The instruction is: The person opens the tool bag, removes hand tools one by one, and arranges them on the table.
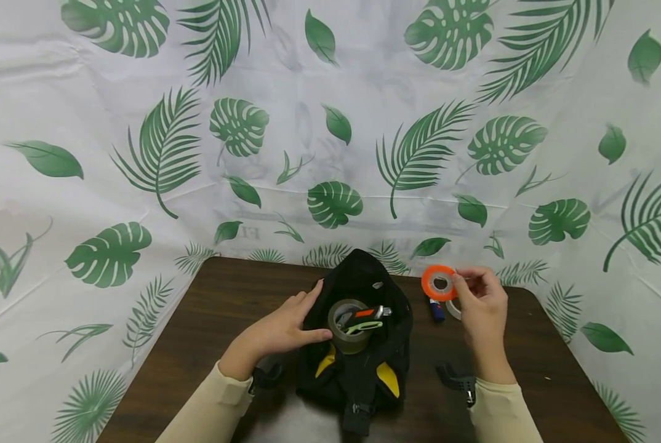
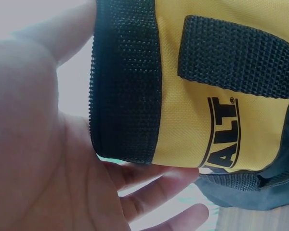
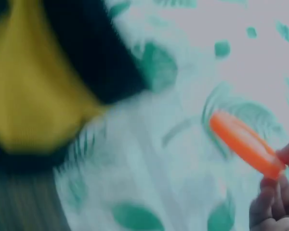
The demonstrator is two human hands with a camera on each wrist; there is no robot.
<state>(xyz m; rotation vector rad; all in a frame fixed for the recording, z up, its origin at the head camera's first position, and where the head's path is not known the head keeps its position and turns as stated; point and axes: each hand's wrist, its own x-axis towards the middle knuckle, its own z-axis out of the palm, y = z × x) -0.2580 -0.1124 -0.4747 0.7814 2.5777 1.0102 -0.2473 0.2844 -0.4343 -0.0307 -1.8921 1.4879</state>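
Note:
My right hand (image 1: 482, 304) pinches a roll of orange tape (image 1: 432, 296) between thumb and fingers, raised to the right of a black and yellow tool bag (image 1: 388, 376). Edge-on, the orange roll (image 3: 245, 144) also shows in the right wrist view. My left hand (image 1: 283, 326) rests against the bag's left rim, thumb and fingers extended and spread. In the left wrist view, fingers pass behind the bag's zippered edge (image 2: 125, 86). Inside the bag's open top sits a roll of brown tape (image 1: 349, 343), with an orange-and-black tool (image 1: 362, 315) and a light green item (image 1: 365, 327) in its ring.
Behind the right hand, a small blue item (image 1: 436, 310) and a white ring (image 1: 453, 309) lie on the dark wooden table (image 1: 242, 292). A strap with a buckle (image 1: 358, 409) hangs at the bag's front. Leaf-patterned white cloth (image 1: 286, 147) stands behind and beside the table.

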